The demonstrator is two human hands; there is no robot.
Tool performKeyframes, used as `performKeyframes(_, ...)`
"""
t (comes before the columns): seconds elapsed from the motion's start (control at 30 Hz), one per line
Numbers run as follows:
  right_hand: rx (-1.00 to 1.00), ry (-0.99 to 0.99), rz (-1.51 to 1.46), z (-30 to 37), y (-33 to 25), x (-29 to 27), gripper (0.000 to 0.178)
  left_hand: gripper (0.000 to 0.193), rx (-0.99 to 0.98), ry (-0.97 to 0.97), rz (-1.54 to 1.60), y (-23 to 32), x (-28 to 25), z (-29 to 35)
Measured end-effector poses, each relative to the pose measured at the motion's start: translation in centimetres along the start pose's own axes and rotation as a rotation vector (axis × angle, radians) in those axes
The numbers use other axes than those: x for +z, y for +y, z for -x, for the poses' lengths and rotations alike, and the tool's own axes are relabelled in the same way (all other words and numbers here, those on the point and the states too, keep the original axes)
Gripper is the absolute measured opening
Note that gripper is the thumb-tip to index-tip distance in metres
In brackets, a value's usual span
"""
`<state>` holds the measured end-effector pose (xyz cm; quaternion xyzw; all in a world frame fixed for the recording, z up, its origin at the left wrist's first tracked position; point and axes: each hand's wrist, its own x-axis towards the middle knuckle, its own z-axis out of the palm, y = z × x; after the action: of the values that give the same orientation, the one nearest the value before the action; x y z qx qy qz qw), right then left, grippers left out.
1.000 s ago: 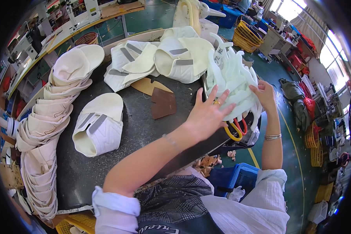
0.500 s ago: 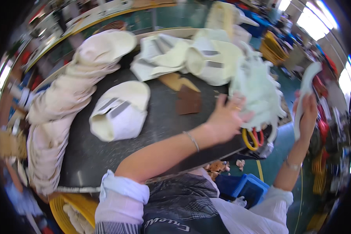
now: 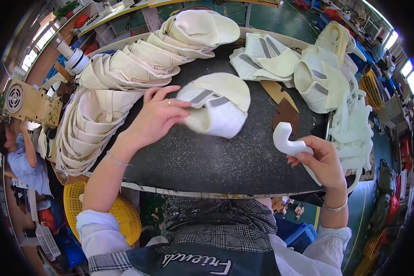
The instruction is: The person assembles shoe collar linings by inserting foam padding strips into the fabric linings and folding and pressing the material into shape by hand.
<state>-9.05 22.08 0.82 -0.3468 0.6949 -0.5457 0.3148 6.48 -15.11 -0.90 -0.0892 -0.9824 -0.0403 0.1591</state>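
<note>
A cream cap [image 3: 225, 103] with two grey strips on it lies tilted on the black tabletop [image 3: 207, 161], its opening facing left. My left hand [image 3: 156, 117] grips the cap's left edge between thumb and fingers, the index finger raised. In my right hand [image 3: 322, 158], over the right side of the table, a curved white foam strip [image 3: 286, 140] is pinched, its bent end pointing up and left. Beside that hand, more white strips [image 3: 352, 133] hang in a bunch over the table's right edge.
A long nested row of cream caps [image 3: 124, 69] curves along the left side. More caps with grey strips [image 3: 269, 57] lie at the back right, near a brown flat piece [image 3: 286, 115]. Below the table stands a yellow basket [image 3: 124, 221]. Another person [image 3: 25, 156] works at far left.
My left hand has gone from the hanging strips to the cap. My right hand has brought the foam strip in over the table from the far right. The view has turned.
</note>
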Motion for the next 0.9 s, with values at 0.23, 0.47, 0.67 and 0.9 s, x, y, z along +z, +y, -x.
performKeyframes(0.23,-0.126,0.112,-0.101,-1.3,-1.2,2.1,0.020,0.028,0.015,1.059,-0.185,4.0,-2.9,-7.2)
performKeyframes(0.47,-0.052,-0.271,0.241,-1.2,0.0,4.8,0.023,0.007,-0.038,-0.019,0.309,7.0,2.7,-3.3)
performKeyframes(0.67,-0.229,-0.287,0.402,-2.3,0.7,8.3,0.018,0.017,-0.112,0.191,0.298,12.3,-1.2,0.5)
performKeyframes(0.9,-0.354,-0.094,0.472,-1.6,1.7,9.0,0.024,0.020,-0.288,0.077,0.346,11.8,0.5,3.8)
